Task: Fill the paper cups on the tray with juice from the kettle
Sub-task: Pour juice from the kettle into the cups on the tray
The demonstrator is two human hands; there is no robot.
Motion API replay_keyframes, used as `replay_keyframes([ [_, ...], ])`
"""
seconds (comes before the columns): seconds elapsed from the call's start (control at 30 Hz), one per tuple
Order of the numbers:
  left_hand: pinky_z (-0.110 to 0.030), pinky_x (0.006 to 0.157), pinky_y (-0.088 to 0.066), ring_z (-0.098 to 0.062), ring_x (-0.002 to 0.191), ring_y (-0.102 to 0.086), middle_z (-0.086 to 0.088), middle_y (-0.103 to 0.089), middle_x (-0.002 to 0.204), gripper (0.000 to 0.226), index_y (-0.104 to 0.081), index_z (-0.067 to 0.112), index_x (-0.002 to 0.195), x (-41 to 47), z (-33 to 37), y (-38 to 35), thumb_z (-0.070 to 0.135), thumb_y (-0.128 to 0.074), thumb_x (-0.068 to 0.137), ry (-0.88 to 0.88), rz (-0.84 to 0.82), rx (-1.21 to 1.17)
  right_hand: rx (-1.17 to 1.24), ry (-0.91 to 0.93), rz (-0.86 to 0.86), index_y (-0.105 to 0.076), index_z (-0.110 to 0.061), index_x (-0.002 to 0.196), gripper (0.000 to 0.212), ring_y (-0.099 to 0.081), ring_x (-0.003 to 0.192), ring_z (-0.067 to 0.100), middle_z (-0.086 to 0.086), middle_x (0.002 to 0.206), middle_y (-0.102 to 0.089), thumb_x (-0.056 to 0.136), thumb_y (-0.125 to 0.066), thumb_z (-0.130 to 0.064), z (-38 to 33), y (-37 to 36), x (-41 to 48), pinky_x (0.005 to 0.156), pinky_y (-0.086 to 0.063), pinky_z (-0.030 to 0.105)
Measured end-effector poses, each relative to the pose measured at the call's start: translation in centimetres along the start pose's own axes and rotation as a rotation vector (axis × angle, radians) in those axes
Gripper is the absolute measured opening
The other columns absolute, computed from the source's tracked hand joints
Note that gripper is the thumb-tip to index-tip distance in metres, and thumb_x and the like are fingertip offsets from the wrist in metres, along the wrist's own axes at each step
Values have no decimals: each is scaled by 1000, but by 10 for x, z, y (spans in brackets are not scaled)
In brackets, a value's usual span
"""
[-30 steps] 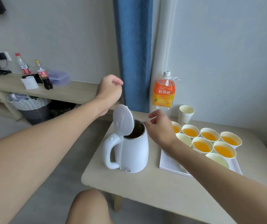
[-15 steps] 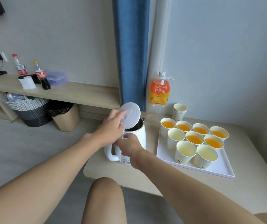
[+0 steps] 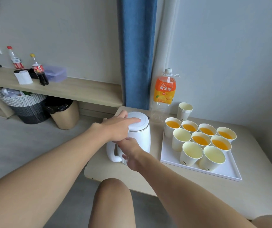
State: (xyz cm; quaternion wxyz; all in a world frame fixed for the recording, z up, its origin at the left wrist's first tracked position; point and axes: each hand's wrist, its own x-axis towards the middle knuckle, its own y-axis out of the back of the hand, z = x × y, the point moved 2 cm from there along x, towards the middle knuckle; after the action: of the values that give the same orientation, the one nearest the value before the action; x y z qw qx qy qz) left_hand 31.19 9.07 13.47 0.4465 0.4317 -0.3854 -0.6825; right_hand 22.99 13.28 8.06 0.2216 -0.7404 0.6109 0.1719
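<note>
A white kettle (image 3: 141, 140) stands on the table left of the white tray (image 3: 222, 171). Its lid (image 3: 142, 120) is down. My left hand (image 3: 119, 127) lies flat on the lid, with the fingers stretched across it. My right hand (image 3: 130, 150) is wrapped around the upper part of the kettle's handle (image 3: 112, 153). The tray holds several paper cups. Several at the back hold orange juice (image 3: 173, 124). Three are empty: one in the middle row's left (image 3: 181, 137) and two at the front (image 3: 192, 151) (image 3: 214, 156).
An orange juice bottle (image 3: 165, 91) and a stack of spare cups (image 3: 185, 110) stand behind the tray by the wall. My knee (image 3: 113, 203) sits below the table edge (image 3: 132, 183). A shelf with bottles (image 3: 39, 71) and two bins (image 3: 24, 106) are at the left.
The kettle lid was up, and my left hand has pushed it down shut. My right hand moved from the kettle's mouth to its handle.
</note>
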Motion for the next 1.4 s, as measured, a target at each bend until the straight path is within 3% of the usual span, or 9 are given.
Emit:
replay_keyframes([
  [0.17, -49, 106, -44, -31, 115, -60, 8, -28, 118, 65, -39, 55, 148, 6, 5, 3, 9, -39, 101, -8, -34, -80, 50, -15, -68, -59, -29, 124, 40, -45, 126, 13, -10, 127, -58, 86, -69, -32, 4, -5, 5, 103, -33, 34],
  [0.3, -46, 99, -49, -30, 107, -55, -3, -30, 139, 76, -37, 45, 155, 2, 17, 10, -3, -34, 95, -1, -34, 11, 20, 6, -63, -52, -28, 125, 44, -45, 117, 11, -13, 121, -56, 85, -70, -32, 7, -7, 4, 96, -31, 31],
  [0.47, -52, 99, -50, -37, 122, -55, -2, -21, 154, 77, -33, 43, 156, 3, 19, -2, -2, -38, 93, -22, -21, 69, -49, 66, 31, -46, -26, 125, 48, -50, 108, 16, -7, 116, -57, 84, -71, -31, 14, 5, 2, 86, -39, 33],
  [0.73, -49, 102, -46, -40, 119, -53, -9, -23, 153, 71, -33, 46, 155, 10, 39, -9, 8, -35, 96, -13, 9, 88, -72, 183, 229, -51, -20, 113, 33, -60, 87, 20, 5, 104, -66, 84, -68, -20, 26, 37, -6, 72, -49, 28],
  [0.87, -46, 94, -50, -36, 107, -55, -5, -38, 134, 43, -47, 34, 136, 5, 28, -31, 12, -38, 100, 17, 293, -213, -53, 239, 415, -59, -18, 97, 17, -64, 88, 28, 6, 92, -67, 80, -63, -18, 29, 49, -13, 72, -52, 32],
  [0.97, -35, 84, -41, -30, 100, -53, -10, -47, 128, 15, -44, 18, 116, 2, 13, -58, 14, -41, 102, 173, 446, -595, -63, 247, 519, -59, -14, 89, 10, -57, 77, 25, 7, 85, -63, 80, -58, -12, 24, 60, -22, 65, -48, 27],
  [1.1, -31, 79, -37, -24, 100, -52, -11, -59, 122, 15, -48, 18, 116, 3, 12, -81, 17, -38, 104, 273, 415, -978, -44, 262, 510, -58, -15, 80, 11, -50, 63, 20, 4, 73, -57, 76, -54, -6, 15, 73, -34, 54, -42, 23],
  [1.23, -31, 74, -39, -24, 99, -54, -9, -61, 113, 18, -55, 16, 109, 4, 22, -83, 21, -38, 105, 253, 485, -1102, -47, 263, 460, -52, -16, 74, 15, -41, 55, 17, 1, 65, -48, 77, -52, -1, 3, 88, -58, 38, -31, 12],
  [1.4, -35, 81, -41, -25, 97, -56, -5, -61, 99, 25, -57, 20, 91, 3, 44, -72, 35, -37, 93, 201, 549, -1226, -161, 336, 430, -45, -16, 59, 25, -37, 51, 16, -7, 48, -41, 73, -51, 4, -27, 106, -98, 42, -29, 14],
])
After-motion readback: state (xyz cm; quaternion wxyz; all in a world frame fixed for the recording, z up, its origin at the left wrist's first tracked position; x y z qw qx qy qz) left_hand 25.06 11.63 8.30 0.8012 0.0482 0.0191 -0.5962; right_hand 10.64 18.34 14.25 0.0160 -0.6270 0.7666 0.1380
